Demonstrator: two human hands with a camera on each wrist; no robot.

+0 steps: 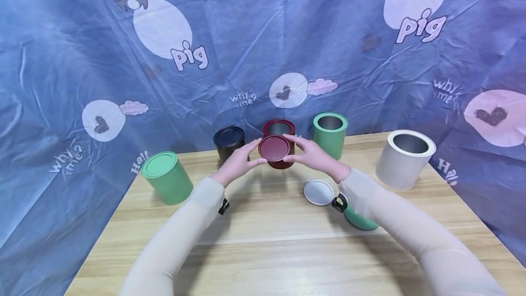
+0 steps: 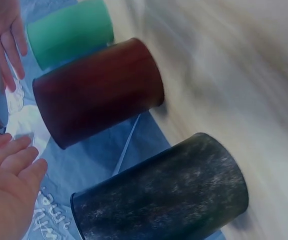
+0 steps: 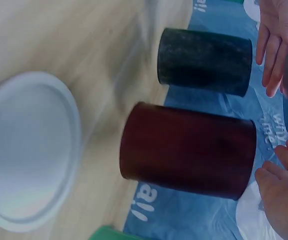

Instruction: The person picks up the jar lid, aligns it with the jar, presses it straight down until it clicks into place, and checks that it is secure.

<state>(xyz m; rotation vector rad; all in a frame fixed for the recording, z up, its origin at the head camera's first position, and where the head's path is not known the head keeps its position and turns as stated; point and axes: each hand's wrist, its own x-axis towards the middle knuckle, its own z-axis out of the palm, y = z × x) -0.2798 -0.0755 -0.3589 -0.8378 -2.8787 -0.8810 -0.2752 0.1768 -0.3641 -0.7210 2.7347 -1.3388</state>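
Observation:
A dark red lid [image 1: 274, 148] is held up between both hands, in front of and above an uncovered dark red can [image 2: 98, 92]. My left hand [image 1: 238, 164] pinches the lid's left edge between thumb and fingers. At the opposite edge, my right hand [image 1: 314, 154] grips it the same way. Both wrist views show the lid edge-on, apart from the can's upper rim. Left of the red can stands a black can [image 1: 228, 138] with its top covered. An open green can [image 1: 330, 134] is to the right, close behind my right hand.
A green can [image 1: 167, 177] with its lid on stands at the table's left. An open white can [image 1: 404, 161] is at the right. On the wooden table [image 1: 263, 259] lie a white lid [image 1: 318, 192] and a green lid [image 1: 361, 220], partly under my right forearm. A blue printed cloth [image 1: 246, 35] hangs behind.

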